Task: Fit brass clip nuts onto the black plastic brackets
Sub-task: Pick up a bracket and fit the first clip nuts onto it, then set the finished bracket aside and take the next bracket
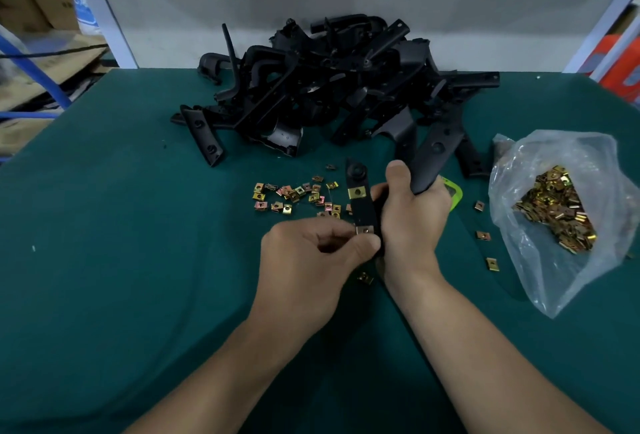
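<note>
My right hand (414,222) grips a black plastic bracket (362,208) held upright over the green table, with a second black bracket (433,156) also in its grasp, under the thumb. One brass clip nut (357,192) sits on the bracket's upper part. My left hand (311,260) pinches a second brass clip nut (364,229) against the bracket's lower edge. Several loose clip nuts (294,196) lie scattered on the table behind my left hand.
A big pile of black brackets (329,87) fills the far middle of the green table (104,225). A clear plastic bag of clip nuts (557,212) lies at the right, with three stray nuts (483,235) beside it. A green object (456,193) peeks out behind my right hand.
</note>
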Demonstrator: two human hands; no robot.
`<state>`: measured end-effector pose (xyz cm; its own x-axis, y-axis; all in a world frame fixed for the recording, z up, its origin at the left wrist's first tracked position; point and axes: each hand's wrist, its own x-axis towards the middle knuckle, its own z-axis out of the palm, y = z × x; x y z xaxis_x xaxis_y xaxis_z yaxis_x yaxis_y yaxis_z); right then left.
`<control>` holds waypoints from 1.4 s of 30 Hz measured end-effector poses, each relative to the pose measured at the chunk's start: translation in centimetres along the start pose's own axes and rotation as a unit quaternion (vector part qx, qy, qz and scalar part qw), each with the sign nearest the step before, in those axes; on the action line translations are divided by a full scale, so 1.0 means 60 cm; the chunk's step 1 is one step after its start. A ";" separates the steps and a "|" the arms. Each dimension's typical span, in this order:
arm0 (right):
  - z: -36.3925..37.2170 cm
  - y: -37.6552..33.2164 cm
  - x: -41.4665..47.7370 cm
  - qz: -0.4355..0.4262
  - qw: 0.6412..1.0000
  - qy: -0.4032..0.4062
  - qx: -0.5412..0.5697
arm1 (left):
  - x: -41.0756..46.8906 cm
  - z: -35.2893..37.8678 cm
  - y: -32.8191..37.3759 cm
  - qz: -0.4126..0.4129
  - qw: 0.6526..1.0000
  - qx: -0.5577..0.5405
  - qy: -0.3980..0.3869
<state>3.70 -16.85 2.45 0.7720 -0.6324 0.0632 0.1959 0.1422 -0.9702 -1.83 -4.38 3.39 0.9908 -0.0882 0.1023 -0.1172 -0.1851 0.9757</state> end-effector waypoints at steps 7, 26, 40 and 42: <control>-0.004 -0.008 0.013 0.040 0.999 0.002 0.017 | 0.000 -0.003 -0.002 0.027 0.999 -0.015 -0.024; 0.003 0.001 -0.003 -0.051 0.998 -0.023 -0.038 | 0.013 0.007 -0.023 -0.069 0.993 -0.100 0.012; 0.012 0.010 -0.014 -0.135 0.986 -0.078 -0.050 | 0.013 0.004 -0.036 0.020 0.984 0.154 0.092; 0.011 0.011 -0.011 -0.132 0.984 -0.100 -0.060 | 0.015 -0.001 -0.045 0.033 0.980 0.182 0.077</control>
<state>3.70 -15.85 1.93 0.8094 -0.4718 0.3497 0.3423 -0.1048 -0.9337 -0.62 -3.89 0.87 0.9753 0.0323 0.2186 -0.1699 -0.5226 0.8354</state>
